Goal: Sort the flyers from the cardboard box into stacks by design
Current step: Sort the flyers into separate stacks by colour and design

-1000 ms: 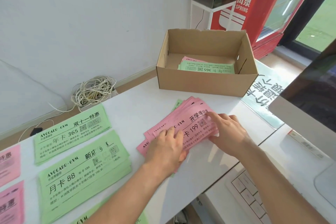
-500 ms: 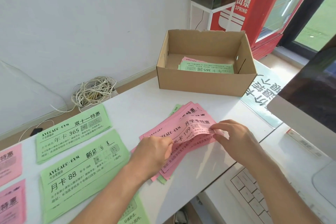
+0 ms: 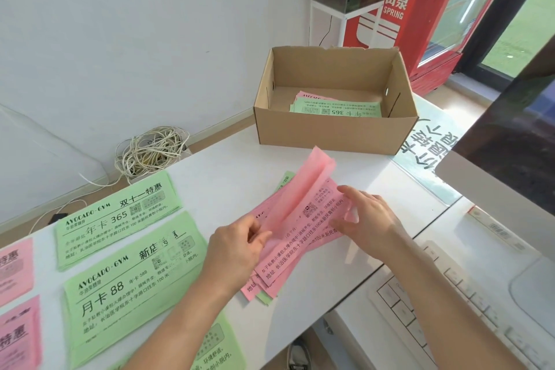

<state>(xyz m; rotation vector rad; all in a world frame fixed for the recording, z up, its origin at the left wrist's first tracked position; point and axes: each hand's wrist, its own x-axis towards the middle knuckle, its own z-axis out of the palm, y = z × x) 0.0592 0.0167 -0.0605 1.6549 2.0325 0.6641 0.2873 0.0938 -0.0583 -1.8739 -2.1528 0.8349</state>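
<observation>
On the desk [image 3: 228, 171], just in front of the cardboard box [image 3: 330, 137], we note a fanned pile of pink flyers [image 3: 303, 252], with a green edge or two showing beneath it. One pink flyer [image 3: 300, 189] is held up off the pile. It is curled lengthwise, blank back toward us, with its far end raised toward the box. The left grip [image 3: 237, 246] pinches this sheet's near edge between thumb and fingertips. The right grip [image 3: 369, 219] rests on the pile's right end with fingers nearly straight and spread, clasping nothing we can make out. Inside the box, flat on its floor, lies a green flyer printed 365 [image 3: 336, 109], with a pink corner showing under it. Left of the pile, well apart from it, lie the sorted stacks. A green 365 stack [image 3: 117, 219] is farther from us and a green 88 stack [image 3: 129, 282] sits just beside it, nearer. A third green stack [image 3: 210, 345] is partly hidden by the left forearm. Two pink stacks [image 3: 15, 267] are cut off by the left edge of view. Beyond the desk, a coil of pale cable [image 3: 150, 150] sits on the floor by the wall. To the right we see a white keyboard [image 3: 435, 309] and a monitor [image 3: 510, 144]. Behind the box stands a red cooler marked SPRING [image 3: 399, 9].
</observation>
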